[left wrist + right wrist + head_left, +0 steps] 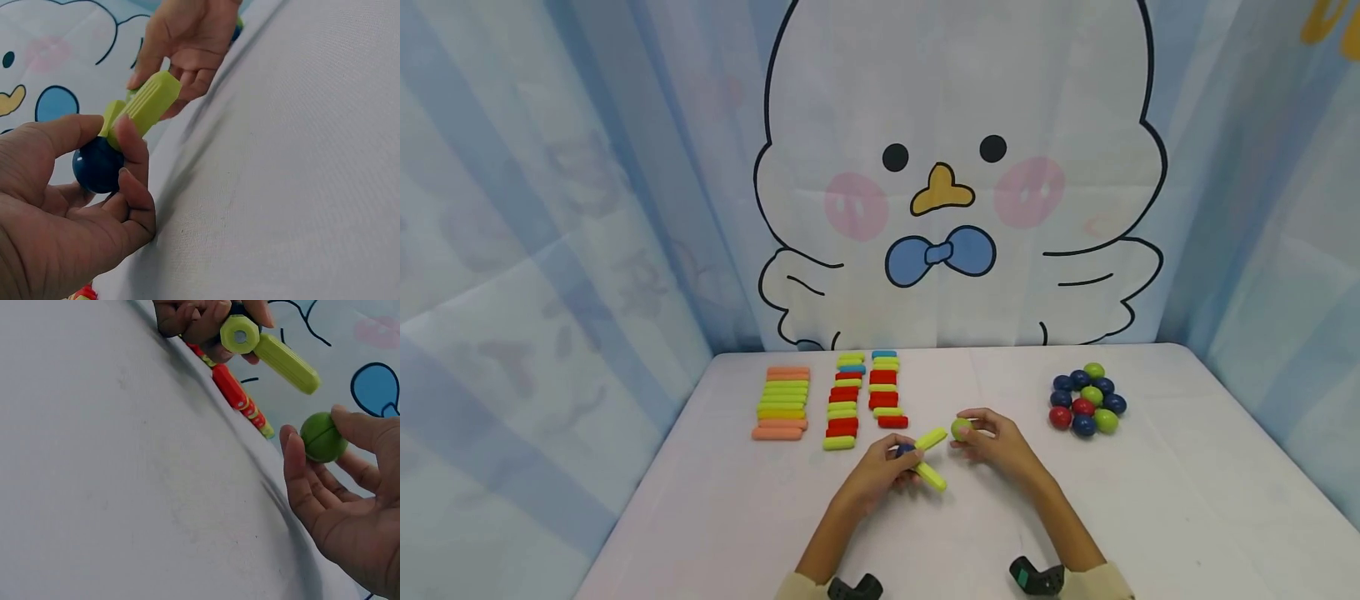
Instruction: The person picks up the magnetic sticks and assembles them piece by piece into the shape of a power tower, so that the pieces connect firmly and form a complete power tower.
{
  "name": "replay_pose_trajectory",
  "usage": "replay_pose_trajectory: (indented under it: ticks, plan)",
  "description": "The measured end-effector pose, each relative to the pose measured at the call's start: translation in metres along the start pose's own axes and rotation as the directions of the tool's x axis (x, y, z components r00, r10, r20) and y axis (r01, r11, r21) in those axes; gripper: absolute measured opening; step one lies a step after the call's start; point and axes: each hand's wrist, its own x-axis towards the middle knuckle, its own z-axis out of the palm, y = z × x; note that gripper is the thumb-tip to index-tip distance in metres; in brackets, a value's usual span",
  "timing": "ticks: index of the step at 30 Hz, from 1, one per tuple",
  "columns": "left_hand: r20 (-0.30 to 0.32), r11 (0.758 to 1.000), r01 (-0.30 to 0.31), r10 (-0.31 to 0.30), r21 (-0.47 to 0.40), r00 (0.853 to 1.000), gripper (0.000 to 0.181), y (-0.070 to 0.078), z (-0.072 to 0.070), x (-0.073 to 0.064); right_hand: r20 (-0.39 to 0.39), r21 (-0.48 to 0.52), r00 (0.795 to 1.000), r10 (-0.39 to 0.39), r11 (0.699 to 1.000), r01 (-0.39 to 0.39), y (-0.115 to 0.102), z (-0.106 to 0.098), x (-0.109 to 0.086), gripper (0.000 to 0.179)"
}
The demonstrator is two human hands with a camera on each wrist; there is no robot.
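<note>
L hand (882, 472), ctr of the frame, pinches the navy ball (906, 450) btwn thumb and curled fingers; R hand (997, 447), just right of it, pinches the green ball (960, 428) btwn thumb and fingertips. Two lime rods fan out to the right from the navy ball: upper rod (931, 438), its tip just beside the green ball but w/ a small gap, and lower rod (930, 476), aimed to lower right.

To do this well, I'd grip the navy ball firmly so the V doesn't swivel, bring the green ball straight onto the upper rod's tip, and get R fingertips clear of the contact side. Prob. best not to squeeze the rods, b/c they could twist or pop off. Go slow; the ball may roll in the fingertips.

Looks: rods are lime, straight, ridged lengthwise, faceted; one end faces the right wrist cam w/ a grey disc (240, 336) in it, maybe a magnet. Navy ball is glossy, w/ a bright highlight; green ball is smooth, w/ a thin dark seam round it.
</note>
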Motion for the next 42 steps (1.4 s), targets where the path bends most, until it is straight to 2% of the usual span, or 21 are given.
replay_pose_trajectory:
  ticks: [3,10,16,19,24,26,28,30,32,34,36,37,38,39,42]
  plan:
    - [0.003,1.000,0.002,-0.002,0.004,1.000,0.039,0.000,0.000,0.000,0.006,0.034,1.000,-0.008,0.999,0.008,-0.003,0.005,-0.002,0.048]
    - [0.028,1.000,-0.017,0.016,0.026,0.999,0.039,0.000,0.001,0.000,-0.033,0.075,0.999,0.015,0.997,-0.012,-0.005,0.011,-0.002,0.044]
    - [0.077,0.996,-0.040,0.034,0.084,0.996,0.040,0.001,0.003,-0.001,0.026,0.065,0.999,-0.032,0.997,0.030,-0.007,0.011,-0.005,0.047]
    - [0.098,0.995,-0.035,0.026,0.097,0.995,0.040,0.003,0.004,-0.002,0.056,0.038,0.997,-0.052,0.998,0.050,-0.009,0.010,-0.005,0.046]
    - [0.155,0.997,-0.025,0.015,0.066,0.988,0.039,0.002,0.006,-0.002,0.091,-0.041,0.993,-0.079,0.996,0.083,-0.012,0.008,-0.007,0.043]
    - [0.166,0.998,-0.021,0.012,0.052,0.986,0.039,0.000,0.008,-0.002,0.051,-0.093,0.995,-0.080,0.992,0.085,-0.013,0.004,-0.009,0.042]
    - [0.155,0.999,-0.015,0.009,0.038,0.988,0.039,0.000,0.010,-0.002,-0.032,-0.179,0.996,-0.081,0.981,0.074,-0.014,-0.003,-0.011,0.040]
    - [0.136,1.000,-0.014,0.012,0.017,0.991,0.037,-0.001,0.011,-0.002,-0.153,-0.271,0.983,-0.099,0.961,0.054,-0.014,-0.015,-0.013,0.036]
    - [0.114,1.000,-0.013,0.014,-0.006,0.993,0.036,0.000,0.011,-0.002,-0.274,-0.375,0.948,-0.161,0.926,0.049,-0.015,-0.029,-0.016,0.031]
    - [0.100,0.999,-0.022,0.025,-0.029,0.995,0.035,0.000,0.010,-0.001,-0.376,-0.486,0.892,-0.250,0.873,0.040,-0.014,-0.045,-0.020,0.027]
    - [0.096,0.999,-0.024,0.028,-0.039,0.995,0.033,0.000,0.010,-0.001,-0.446,-0.578,0.836,-0.319,0.816,0.003,-0.011,-0.060,-0.026,0.025]
    - [0.097,0.999,-0.021,0.025,-0.048,0.995,0.033,0.000,0.010,-0.001,-0.475,-0.615,0.811,-0.341,0.788,-0.028,-0.010,-0.067,-0.030,0.025]
    - [0.101,0.998,-0.018,0.024,-0.059,0.995,0.033,-0.001,0.010,-0.001,-0.496,-0.642,0.795,-0.349,0.763,-0.066,-0.009,-0.073,-0.033,0.026]
    - [0.103,0.998,-0.013,0.020,-0.069,0.994,0.033,-0.001,0.010,-0.001,-0.506,-0.668,0.788,-0.352,0.738,-0.100,-0.007,-0.078,-0.037,0.027]
    - [0.109,0.996,-0.002,0.012,-0.092,0.994,0.034,-0.001,0.011,-0.003,-0.494,-0.723,0.809,-0.319,0.667,-0.178,-0.003,-0.090,-0.046,0.033]
